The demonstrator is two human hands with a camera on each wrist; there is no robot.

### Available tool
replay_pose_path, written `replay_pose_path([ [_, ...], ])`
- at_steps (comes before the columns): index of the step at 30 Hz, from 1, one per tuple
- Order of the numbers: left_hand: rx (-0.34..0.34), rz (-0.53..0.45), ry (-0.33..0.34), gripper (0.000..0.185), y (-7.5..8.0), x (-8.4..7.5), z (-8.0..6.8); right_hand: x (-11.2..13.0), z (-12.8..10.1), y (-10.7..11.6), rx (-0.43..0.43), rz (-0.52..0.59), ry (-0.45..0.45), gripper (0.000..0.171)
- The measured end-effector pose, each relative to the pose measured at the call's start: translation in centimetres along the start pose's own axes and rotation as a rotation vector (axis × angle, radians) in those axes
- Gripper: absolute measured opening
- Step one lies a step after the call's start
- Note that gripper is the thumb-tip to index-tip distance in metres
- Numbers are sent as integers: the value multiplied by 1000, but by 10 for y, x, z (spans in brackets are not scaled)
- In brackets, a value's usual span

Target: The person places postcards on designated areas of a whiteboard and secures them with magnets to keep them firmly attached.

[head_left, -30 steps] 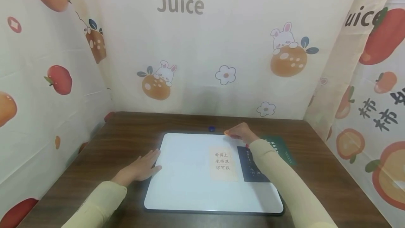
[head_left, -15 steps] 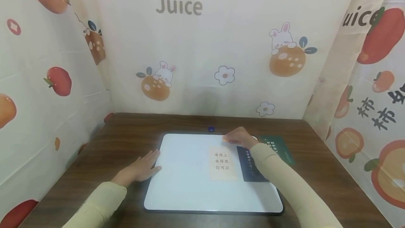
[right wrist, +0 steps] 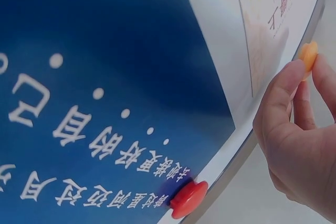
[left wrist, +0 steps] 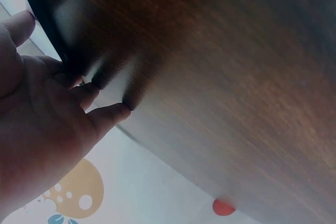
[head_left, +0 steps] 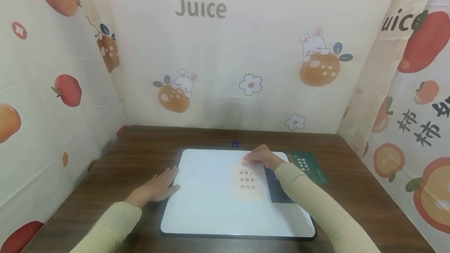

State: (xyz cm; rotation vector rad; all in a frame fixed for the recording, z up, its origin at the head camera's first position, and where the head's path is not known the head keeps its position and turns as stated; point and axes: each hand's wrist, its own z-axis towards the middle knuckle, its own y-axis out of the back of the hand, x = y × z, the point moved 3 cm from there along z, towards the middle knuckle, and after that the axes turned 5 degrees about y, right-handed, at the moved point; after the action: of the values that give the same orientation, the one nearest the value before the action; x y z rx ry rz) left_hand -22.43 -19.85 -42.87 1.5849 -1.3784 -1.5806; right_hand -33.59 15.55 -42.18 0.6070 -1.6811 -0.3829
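Observation:
A whiteboard (head_left: 200, 206) with a dark rim lies flat on the table. My left hand (head_left: 158, 185) rests at its left edge, fingers extended; in the left wrist view, fingertips touch the wood beside the dark rim. Between thumb and fingers, my right hand (head_left: 263, 156) pinches an orange round magnet (right wrist: 310, 53), over the top edge of a cream card (head_left: 247, 194) printed with characters. To the right, a dark blue card (right wrist: 115, 40) lies on the board, partly hidden by my right forearm. A red magnet (right wrist: 190, 199) sits on this card's edge in the right wrist view.
A blue magnet (head_left: 235, 144) lies on the wooden table (head_left: 158, 138) behind the board. Right of the board is a green card (head_left: 310, 168). Fruit-printed cloth (head_left: 218, 50) hangs behind the table and along both sides.
My right hand has brought the orange magnet from the board's far edge toward me and slightly left, to the cream card's top. The left hand stays at the board's left edge.

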Motion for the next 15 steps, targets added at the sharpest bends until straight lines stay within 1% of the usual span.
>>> replay_pose_path([
  [4,2,8,1,67,0,0,1,2,0,-2,5,-22,12,24],
  [10,6,-12,-5,67,2,-3,0,2,4,-5,-26,-56,-31,32],
  [15,1,-16,-8,68,3,-4,-2,4,6,-7,-43,-82,-59,34],
])
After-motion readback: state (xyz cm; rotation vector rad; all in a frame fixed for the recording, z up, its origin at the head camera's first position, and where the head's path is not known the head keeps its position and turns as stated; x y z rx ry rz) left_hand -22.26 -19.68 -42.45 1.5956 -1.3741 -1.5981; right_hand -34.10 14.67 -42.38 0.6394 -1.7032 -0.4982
